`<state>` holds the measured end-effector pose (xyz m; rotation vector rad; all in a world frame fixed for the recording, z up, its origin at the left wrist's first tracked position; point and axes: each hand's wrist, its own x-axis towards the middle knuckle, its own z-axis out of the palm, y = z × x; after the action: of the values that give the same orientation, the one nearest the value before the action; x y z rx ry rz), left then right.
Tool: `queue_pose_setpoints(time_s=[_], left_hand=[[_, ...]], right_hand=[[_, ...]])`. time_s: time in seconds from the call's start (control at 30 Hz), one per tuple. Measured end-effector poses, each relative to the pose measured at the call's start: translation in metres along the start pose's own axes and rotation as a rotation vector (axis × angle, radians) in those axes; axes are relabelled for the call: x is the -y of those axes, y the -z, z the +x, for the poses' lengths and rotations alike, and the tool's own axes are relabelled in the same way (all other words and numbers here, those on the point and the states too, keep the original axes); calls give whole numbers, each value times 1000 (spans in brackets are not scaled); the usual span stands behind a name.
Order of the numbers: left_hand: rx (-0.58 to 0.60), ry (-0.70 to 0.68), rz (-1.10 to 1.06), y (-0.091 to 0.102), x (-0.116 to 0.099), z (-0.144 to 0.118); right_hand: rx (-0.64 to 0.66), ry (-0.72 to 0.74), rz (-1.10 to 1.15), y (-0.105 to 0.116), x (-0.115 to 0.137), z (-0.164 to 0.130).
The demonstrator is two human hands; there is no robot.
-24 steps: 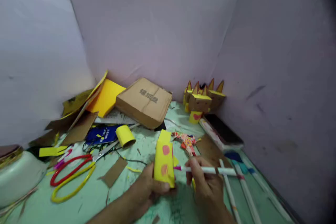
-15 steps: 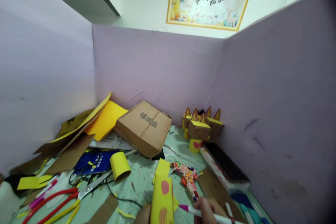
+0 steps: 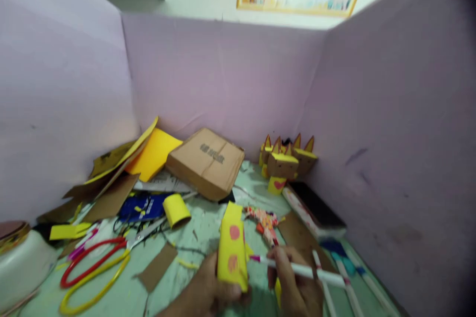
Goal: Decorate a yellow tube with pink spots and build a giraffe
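Observation:
A yellow paper-covered block [image 3: 230,247] with two reddish spots on its face stands nearly upright in my left hand [image 3: 206,285], whose thumb presses its lower end. My right hand [image 3: 293,277] is closed around a white marker [image 3: 308,271]. The marker's magenta end points left, close to the block's right side; whether it touches, I cannot tell. Just behind the hands lies a colourful patterned piece [image 3: 265,223], on the table. Red and yellow scissors [image 3: 128,247] rest to the left, beside a short yellow paper tube [image 3: 176,211].
A cardboard box [image 3: 206,163] leans at the back, with yellow sheets [image 3: 154,153] to its left. Small cardboard figures with pointed ears [image 3: 282,163] stand back right, near a dark-topped long box [image 3: 316,208]. More markers [image 3: 349,287] lie at right. Purple panels [image 3: 223,74] enclose the table.
The view has tilted downward, so more of both hands shows. My left hand still holds the yellow block and my right hand the marker, its magenta end still near the block.

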<state>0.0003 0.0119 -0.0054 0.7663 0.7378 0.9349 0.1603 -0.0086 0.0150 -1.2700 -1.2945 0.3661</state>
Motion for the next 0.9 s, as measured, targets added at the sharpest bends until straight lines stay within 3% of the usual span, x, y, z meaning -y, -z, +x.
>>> queue_pose_setpoints(time_s=[0.2,0.6,0.9], left_hand=[[-20,107,-71,-7,-3,-9],[11,123,-56,-1,0,-6],[24,130,-52,-9,-9,-10]], right_hand=[[122,77,48,3,-1,-1],[255,-19,78,-5,-1,-3],[248,42,64,-6,-1,-3]])
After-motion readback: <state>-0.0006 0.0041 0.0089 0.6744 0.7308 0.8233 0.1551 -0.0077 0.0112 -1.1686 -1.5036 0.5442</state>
